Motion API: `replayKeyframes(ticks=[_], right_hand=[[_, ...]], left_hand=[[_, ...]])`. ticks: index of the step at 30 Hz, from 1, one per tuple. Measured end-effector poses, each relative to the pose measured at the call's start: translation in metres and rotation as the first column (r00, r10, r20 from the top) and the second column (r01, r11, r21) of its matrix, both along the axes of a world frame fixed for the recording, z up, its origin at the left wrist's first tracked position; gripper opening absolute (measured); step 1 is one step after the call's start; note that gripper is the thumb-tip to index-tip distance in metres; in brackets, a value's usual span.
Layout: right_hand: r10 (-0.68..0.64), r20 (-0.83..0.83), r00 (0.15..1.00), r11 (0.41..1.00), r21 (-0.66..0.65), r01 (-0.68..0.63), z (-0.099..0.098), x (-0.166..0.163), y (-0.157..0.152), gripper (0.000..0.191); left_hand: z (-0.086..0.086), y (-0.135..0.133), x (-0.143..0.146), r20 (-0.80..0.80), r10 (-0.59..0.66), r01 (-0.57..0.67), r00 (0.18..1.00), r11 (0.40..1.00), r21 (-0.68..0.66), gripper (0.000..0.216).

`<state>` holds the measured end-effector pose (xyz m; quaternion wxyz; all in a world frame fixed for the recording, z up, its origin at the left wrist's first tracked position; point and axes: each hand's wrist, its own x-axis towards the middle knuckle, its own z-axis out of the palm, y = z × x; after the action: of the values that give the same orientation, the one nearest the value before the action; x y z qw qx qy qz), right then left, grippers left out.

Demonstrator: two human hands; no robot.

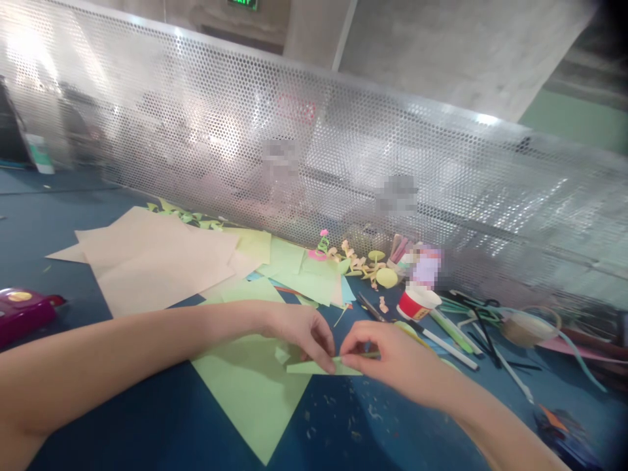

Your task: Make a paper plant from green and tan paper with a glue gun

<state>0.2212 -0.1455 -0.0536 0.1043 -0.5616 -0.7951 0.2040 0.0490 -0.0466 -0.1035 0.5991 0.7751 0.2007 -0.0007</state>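
A narrow strip of light green paper (307,369) lies across the middle between my two hands. My left hand (304,330) pinches it near its centre, thumb in front and fingers curled behind. At the strip's right part, my right hand (380,353) pinches it between thumb and forefinger. Both hands are close together, almost touching. Beneath my left forearm, a larger green sheet (255,399) rests on the dark blue table with one corner pointing towards me. A small green paper scrap (282,354) sits just left of the strip. My fingers hide part of the strip.
Beige sheets (157,255) spread at the back left, near a magenta tool (27,314). A red and white paper cup (417,302), pens (449,347) and cords (490,314) lie to the right. A perforated metal panel (314,150) stands behind; paper bits (343,412) litter the front.
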Motion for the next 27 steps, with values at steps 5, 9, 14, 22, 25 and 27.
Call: replayKeyframes(ticks=[5, 9, 14, 22, 25, 27], right_hand=[[-0.007, -0.017, 1.000, 1.000, 0.005, 0.008, 0.0005, 0.0049, 0.0022, 0.009], [0.002, 0.003, 1.000, 1.000, -0.003, -0.002, 0.0006, 0.0067, 0.0020, 0.009], [0.028, -0.013, 1.000, 0.997, -0.078, -0.029, 0.0005, 0.0076, 0.0023, 0.019], [0.049, -0.014, 0.999, 0.998, -0.050, -0.049, 0.0007, 0.0064, 0.0015, 0.013], [0.039, 0.002, 0.999, 0.999, -0.023, -0.039, 0.0013, 0.0056, 0.0009, 0.011], [0.036, 0.004, 0.999, 0.999, -0.009, -0.036, 0.0011, 0.0059, 0.0011, 0.011]], left_hand=[[0.0033, 0.0029, -0.0028, 0.015, -0.115, 0.116, 0.993, 0.992, -0.048, 0.030], [0.0022, 0.0031, -0.0031, 0.023, -0.098, 0.099, 0.995, 0.995, -0.030, 0.028], [0.0009, 0.0007, -0.0015, -0.003, -0.045, 0.045, 0.999, 0.999, -0.017, 0.030], [-0.0006, -0.0010, 0.0001, -0.014, 0.017, -0.017, 1.000, 1.000, 0.009, 0.030], [-0.0012, -0.0002, 0.0006, 0.004, -0.014, 0.014, 1.000, 0.999, -0.045, 0.028], [-0.0016, 0.0010, 0.0007, 0.029, -0.040, 0.043, 0.999, 0.995, -0.085, 0.025]])
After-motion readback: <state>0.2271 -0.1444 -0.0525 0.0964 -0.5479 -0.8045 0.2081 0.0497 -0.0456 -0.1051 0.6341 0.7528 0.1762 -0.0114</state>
